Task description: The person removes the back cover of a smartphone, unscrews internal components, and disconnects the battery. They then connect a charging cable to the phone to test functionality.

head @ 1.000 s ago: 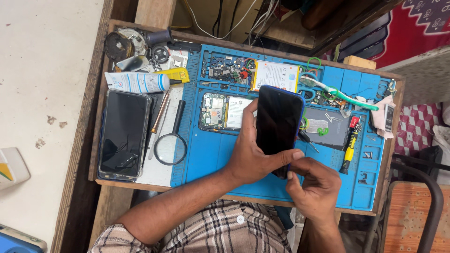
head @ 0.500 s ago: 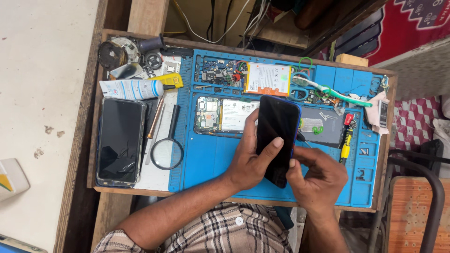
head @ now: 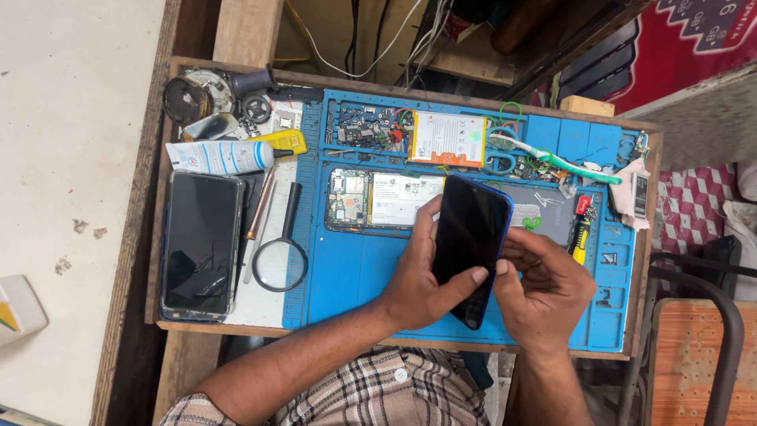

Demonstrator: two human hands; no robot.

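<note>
black phone (head: pixel 467 246), blue mat (head: pixel 355 268)

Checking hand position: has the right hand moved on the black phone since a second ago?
Yes. The right hand moved up from the black phone's lower end to its right edge, toward the yellow-handled screwdriver.

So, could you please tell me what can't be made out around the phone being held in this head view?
- Dark phone: its lower left edge is covered by the left hand.
- Its underside faces away from the camera.
- Right hand: the fingertips at the phone's right edge are hidden.
- Opened phone on the blue mat: its right end lies behind the held phone.
</note>
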